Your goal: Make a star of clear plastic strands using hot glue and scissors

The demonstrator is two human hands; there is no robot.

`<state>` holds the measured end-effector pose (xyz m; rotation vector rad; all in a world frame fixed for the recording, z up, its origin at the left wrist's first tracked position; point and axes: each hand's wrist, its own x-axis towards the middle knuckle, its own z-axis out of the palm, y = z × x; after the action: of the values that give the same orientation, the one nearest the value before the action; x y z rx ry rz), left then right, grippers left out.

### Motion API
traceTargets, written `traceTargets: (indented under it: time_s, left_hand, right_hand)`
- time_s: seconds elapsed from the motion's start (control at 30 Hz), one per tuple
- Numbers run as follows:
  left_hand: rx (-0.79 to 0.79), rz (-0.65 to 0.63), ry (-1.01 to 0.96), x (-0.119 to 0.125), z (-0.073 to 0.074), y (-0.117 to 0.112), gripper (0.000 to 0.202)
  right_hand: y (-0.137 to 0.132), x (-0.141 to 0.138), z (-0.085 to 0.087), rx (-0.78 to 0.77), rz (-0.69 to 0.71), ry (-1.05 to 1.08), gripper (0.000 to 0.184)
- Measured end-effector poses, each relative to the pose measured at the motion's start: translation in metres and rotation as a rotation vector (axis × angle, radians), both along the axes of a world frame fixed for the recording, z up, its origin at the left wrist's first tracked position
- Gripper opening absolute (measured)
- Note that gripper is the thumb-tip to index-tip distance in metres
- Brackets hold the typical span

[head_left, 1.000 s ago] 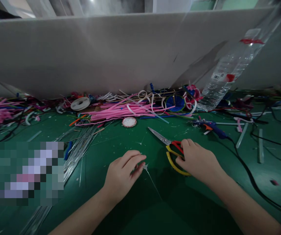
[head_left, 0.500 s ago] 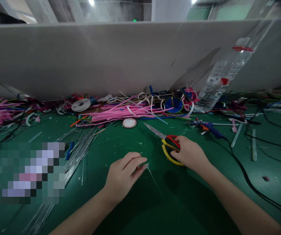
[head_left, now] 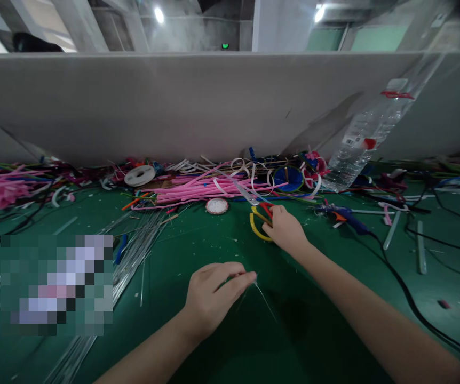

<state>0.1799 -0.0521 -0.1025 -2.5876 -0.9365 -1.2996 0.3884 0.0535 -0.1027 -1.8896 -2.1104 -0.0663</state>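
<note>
Clasping scissors (head_left: 255,204) by the handles, the right hand (head_left: 289,228) points the blades at the pink pipe cleaners (head_left: 198,189); the left hand (head_left: 211,294) pinches a wispy clear strand (head_left: 267,304) at its fingertips. Setting the scissors aside seems the current step, calling next for a clean release.

The surface (head_left: 198,248) was bounded at the back by a partition (head_left: 153,106). Before it, stems (head_left: 198,190) were heaped, with a spool (head_left: 140,175) placed to their left and a bottle (head_left: 346,154) to their right. A disc (head_left: 216,206) was set just in front of the stems, flanked by wires (head_left: 134,256) on the left and a glue gun (head_left: 346,217) farther right. Between disc and gun, scissors (head_left: 254,203) were held in the right hand (head_left: 288,229); nearer the front, a strand (head_left: 266,301) was held by the left hand (head_left: 214,293). Sticks (head_left: 421,248) were strewn right of the gun.
</note>
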Motion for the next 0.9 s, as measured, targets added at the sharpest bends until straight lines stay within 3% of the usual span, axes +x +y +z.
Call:
traceTargets:
  time_s: [0.23, 0.5, 0.77, 0.9]
  left_hand:
    - [0.021, 0.01, -0.011, 0.001, -0.002, 0.001, 0.028]
    - [-0.023, 0.049, 0.046, 0.005, -0.004, 0.007, 0.028]
    - [-0.103, 0.168, 0.081, 0.0, -0.009, 0.005, 0.045]
    - [-0.208, 0.273, 0.05, -0.005, -0.002, 0.01, 0.04]
  right_hand:
    - [0.029, -0.016, -0.004, 0.059, 0.03, -0.08, 0.023]
    - [0.039, -0.012, -0.012, 0.046, 0.055, -0.059, 0.03]
    - [0.02, -0.001, -0.003, 0.192, 0.173, 0.073, 0.03]
    - [0.002, 0.008, -0.008, 0.208, 0.208, 0.098, 0.027]
